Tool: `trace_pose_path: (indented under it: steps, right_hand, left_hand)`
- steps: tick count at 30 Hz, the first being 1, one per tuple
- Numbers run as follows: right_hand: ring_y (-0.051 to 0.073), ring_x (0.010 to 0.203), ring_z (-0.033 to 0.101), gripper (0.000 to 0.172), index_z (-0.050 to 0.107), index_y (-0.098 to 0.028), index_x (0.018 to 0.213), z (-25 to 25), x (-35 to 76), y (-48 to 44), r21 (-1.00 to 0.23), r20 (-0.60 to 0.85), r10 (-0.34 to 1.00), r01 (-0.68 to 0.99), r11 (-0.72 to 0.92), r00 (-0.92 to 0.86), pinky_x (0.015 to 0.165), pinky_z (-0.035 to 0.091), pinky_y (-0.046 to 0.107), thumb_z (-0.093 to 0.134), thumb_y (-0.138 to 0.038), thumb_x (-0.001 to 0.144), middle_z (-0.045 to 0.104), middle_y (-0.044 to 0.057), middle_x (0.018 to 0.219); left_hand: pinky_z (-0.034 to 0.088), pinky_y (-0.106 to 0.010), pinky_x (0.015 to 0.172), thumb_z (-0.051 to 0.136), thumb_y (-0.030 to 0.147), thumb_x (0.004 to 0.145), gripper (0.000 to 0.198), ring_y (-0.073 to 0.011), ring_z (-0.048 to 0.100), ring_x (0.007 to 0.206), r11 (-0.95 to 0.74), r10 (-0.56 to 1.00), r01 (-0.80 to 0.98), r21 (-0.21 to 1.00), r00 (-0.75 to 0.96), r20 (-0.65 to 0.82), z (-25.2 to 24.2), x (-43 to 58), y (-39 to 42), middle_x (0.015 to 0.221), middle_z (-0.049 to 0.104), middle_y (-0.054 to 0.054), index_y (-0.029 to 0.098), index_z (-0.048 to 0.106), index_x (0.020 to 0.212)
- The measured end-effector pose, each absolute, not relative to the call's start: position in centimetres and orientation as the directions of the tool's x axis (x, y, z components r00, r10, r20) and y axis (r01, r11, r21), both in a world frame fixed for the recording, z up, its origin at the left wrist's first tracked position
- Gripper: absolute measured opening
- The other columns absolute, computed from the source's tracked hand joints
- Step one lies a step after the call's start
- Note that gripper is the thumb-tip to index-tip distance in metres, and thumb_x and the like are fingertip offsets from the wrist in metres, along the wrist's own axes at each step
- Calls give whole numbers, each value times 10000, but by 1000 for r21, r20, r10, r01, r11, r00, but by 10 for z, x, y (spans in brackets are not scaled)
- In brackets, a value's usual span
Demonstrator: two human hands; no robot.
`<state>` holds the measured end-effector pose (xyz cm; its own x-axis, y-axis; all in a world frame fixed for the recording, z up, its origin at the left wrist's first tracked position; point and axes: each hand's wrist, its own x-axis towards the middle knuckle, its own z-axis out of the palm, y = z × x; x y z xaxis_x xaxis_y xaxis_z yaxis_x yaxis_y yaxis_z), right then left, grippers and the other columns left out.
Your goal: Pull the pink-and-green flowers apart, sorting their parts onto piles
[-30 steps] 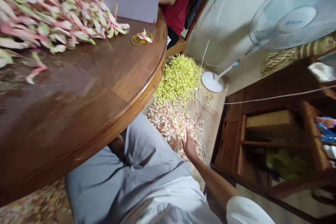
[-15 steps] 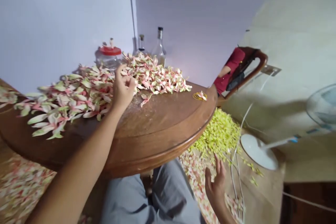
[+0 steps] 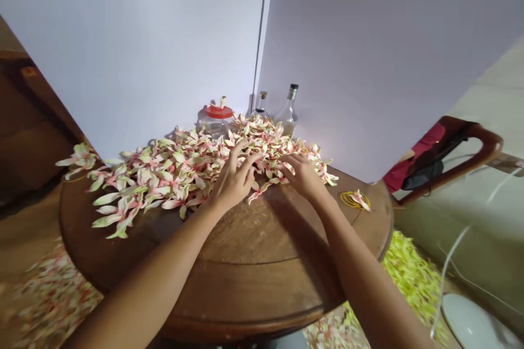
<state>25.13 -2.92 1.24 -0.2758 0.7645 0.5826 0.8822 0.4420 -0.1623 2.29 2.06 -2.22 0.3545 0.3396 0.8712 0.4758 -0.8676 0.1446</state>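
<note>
A broad heap of pink, white and pale green flower-like pieces point(image 3: 164, 169) lies across the back and left of a round brown wooden table point(image 3: 245, 251). My left hand point(image 3: 234, 181) reaches into the front of the heap, fingers spread and nothing seen in them. To its right, my right hand point(image 3: 303, 175) is at the heap's edge with fingers apart and slightly bent; its fingertips touch or hover over the pieces, I cannot tell which. Between the hands, one loose piece point(image 3: 258, 191) sits at the heap's front.
A red-lidded clear jar point(image 3: 219, 113) and two glass bottles, the taller one point(image 3: 287, 114) at right, stand behind the heap. Yellow rubber bands point(image 3: 350, 199) lie near the table's right edge. Yellow pieces point(image 3: 409, 267) and a white fan base point(image 3: 470, 319) are on the floor.
My right hand has come up from beside the table to the heap. My left hand has opened its bent fingers over the pieces. The view has swung left.
</note>
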Motion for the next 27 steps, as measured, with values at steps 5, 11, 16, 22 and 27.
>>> trace_pose_path:
  steps: [5, 11, 16, 22, 27]
  right_hand:
    - [259, 998, 586, 386, 663, -184, 1249, -3, 244, -19, -113, 543, 698, 782, 612, -467, 899, 483, 433, 571, -438, 974, 694, 125, 1149]
    - [221, 917, 636, 320, 689, -152, 1203, -16, 243, -21, -201, 396, 757, 756, 623, -519, 819, 521, 366, 570, -356, 986, 685, 134, 1052]
    - [176, 781, 646, 186, 739, -175, 949, -20, 233, -15, -275, 376, 783, 748, 604, -495, 731, 494, 297, 565, -236, 977, 725, 73, 904]
    - [180, 763, 690, 177, 712, -162, 1055, -13, 228, -18, -279, 605, 758, 827, 488, -243, 713, 512, 277, 603, -268, 965, 757, 74, 914]
    - [167, 730, 692, 216, 669, -163, 1109, -14, 226, -24, -201, 732, 642, 828, 524, -228, 671, 528, 262, 577, -316, 988, 757, 74, 889]
  left_hand:
    - [540, -432, 1028, 531, 83, 930, 389, -253, 569, 1212, -836, 351, 527, 157, 293, 889, -19, 17, 24, 1423, 399, -134, 225, 505, 1291]
    - [528, -440, 1011, 498, 95, 956, 285, -241, 581, 1169, -839, 374, 527, 137, 374, 849, -17, 14, 29, 1225, 577, -103, 201, 520, 1219]
    - [534, -402, 904, 482, 131, 987, 162, -206, 634, 982, -837, 410, 532, 128, 455, 790, -16, 13, 29, 1021, 677, -69, 180, 567, 1116]
    - [488, -316, 650, 420, 369, 1050, 292, -165, 629, 677, -750, 597, 622, 225, 490, 635, -14, 12, 25, 758, 675, -38, 173, 619, 965]
    - [478, -287, 592, 503, 474, 1011, 336, -184, 660, 735, -754, 631, 594, 280, 540, 557, -9, 17, 16, 825, 686, -61, 161, 620, 972]
